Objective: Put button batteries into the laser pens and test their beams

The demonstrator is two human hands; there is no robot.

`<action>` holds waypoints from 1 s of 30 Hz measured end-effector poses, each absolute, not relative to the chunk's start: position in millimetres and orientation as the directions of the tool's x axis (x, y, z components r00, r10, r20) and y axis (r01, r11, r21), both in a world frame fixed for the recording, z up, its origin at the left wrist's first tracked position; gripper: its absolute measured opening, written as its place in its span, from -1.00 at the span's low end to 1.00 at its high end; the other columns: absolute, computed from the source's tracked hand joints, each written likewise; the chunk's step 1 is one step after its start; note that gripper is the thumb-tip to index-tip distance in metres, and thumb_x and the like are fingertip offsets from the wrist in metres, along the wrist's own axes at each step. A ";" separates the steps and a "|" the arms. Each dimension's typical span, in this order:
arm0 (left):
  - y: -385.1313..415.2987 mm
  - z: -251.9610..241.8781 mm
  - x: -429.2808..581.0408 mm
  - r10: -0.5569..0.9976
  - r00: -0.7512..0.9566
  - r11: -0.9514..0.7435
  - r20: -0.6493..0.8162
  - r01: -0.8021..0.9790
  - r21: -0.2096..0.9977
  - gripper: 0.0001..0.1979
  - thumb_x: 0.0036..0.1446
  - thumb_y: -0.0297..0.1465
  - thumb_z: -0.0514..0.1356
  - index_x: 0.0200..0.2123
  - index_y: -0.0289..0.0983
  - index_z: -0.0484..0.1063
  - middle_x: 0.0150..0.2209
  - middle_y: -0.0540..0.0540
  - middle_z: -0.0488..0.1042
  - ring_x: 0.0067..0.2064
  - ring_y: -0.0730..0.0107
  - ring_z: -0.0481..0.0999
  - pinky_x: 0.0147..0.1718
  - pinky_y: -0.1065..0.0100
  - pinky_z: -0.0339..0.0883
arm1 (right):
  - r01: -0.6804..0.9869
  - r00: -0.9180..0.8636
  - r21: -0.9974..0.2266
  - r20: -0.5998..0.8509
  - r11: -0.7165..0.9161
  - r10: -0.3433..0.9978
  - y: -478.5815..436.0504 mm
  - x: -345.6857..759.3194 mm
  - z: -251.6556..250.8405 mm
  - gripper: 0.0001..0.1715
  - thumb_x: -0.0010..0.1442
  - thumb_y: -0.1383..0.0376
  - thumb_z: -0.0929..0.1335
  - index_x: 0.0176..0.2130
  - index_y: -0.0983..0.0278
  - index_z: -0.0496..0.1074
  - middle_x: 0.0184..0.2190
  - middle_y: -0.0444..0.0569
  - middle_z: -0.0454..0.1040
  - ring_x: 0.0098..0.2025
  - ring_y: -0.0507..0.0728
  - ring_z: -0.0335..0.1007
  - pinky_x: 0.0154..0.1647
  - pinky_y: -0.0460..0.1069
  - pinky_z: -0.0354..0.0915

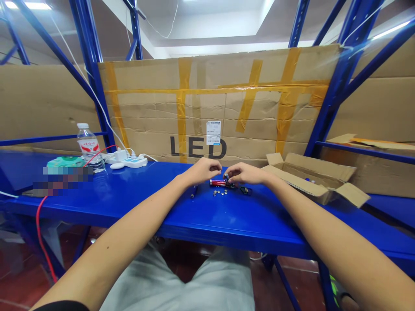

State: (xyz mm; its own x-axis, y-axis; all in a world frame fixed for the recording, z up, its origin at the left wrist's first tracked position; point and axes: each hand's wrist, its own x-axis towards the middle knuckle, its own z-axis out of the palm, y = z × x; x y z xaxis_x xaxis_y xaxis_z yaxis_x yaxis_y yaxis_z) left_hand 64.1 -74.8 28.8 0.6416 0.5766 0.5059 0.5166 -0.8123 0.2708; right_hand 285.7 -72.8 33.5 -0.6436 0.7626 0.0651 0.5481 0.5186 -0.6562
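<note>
Two forearms point(136, 220) lie nearest; the right hand point(244, 173) pinches a small part point(226, 176); whether the left hand point(205, 169) grips anything, I cannot tell; a careless brush could scatter discs point(214, 194) near the red tube point(217, 183).

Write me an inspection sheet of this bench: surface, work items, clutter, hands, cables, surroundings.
Surface: blue tabletop, smooth.
Work items: red cylinder; small round metallic pieces nearer the person; dark slim rod on the left.
Clutter: water bottle and green packet at left, open cardboard box at right.
Hands: left hand curled near the cylinder, grip unclear; right hand at the cylinder's right end, grip too small to tell.
Cables: red cable hanging over the front edge; white cable at the power strip.
Surroundings: blue metal frame; cardboard panel marked LED.
</note>
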 end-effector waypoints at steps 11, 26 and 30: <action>-71.9 20.4 72.7 0.383 0.618 -0.888 0.686 0.451 0.090 -0.79 0.17 -0.52 0.14 -0.22 -0.30 0.58 -0.27 -0.13 0.59 -0.23 0.39 0.52 -0.18 0.35 0.35 | 0.440 -0.541 -0.750 0.219 0.495 0.812 -69.3 279.2 29.6 -0.69 -0.06 0.21 0.42 -0.29 0.33 0.46 -0.55 -0.16 0.39 -0.55 -0.03 0.20 -0.54 -0.09 0.14; -84.4 23.2 73.1 0.468 0.711 -0.864 0.525 0.493 0.101 -0.80 0.13 -0.51 0.11 -0.18 -0.27 0.45 -0.30 -0.05 0.55 -0.29 0.41 0.48 -0.26 0.39 0.27 | 0.512 -0.562 -0.621 0.280 0.593 0.778 -67.2 281.1 30.2 -0.80 -0.09 0.25 0.39 -0.39 0.31 0.48 -0.55 -0.17 0.37 -0.49 0.01 0.19 -0.42 -0.06 0.14; -86.1 21.7 73.3 0.499 0.736 -0.851 0.458 0.517 0.096 -0.77 0.14 -0.50 0.10 -0.15 -0.25 0.45 -0.32 -0.05 0.54 -0.32 0.42 0.47 -0.30 0.41 0.25 | 0.518 -0.589 -0.600 0.267 0.610 0.763 -66.7 281.9 28.3 -0.84 -0.09 0.26 0.39 -0.43 0.30 0.46 -0.55 -0.17 0.39 -0.46 0.02 0.24 -0.40 -0.06 0.17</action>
